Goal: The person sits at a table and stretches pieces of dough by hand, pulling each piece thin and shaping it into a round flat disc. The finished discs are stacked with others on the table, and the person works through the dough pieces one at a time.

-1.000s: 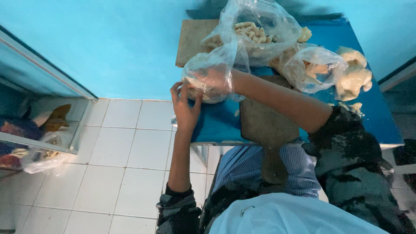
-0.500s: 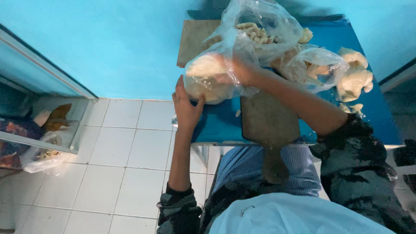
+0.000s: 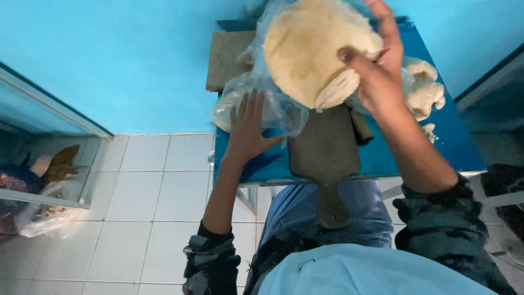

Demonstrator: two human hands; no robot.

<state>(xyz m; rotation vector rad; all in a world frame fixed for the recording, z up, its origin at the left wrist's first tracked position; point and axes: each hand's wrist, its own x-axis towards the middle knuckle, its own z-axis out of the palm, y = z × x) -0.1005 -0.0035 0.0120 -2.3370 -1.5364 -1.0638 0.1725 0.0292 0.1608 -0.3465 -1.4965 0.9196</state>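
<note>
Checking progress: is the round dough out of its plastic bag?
Out: the right hand holds the bare dough above the bag.

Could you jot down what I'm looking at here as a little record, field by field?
Setting: blue table against a blue wall, white tiled floor.
Right hand: raised, gripping a large round pale lump of dough.
Left hand: spread flat on a clear plastic bag lying on the table.
Under the dough: dark wooden paddle board, handle pointing toward the person.
Also on the table: pale dough pieces at the right, brown slab at the back.
Far left: glass-fronted cabinet.
</note>
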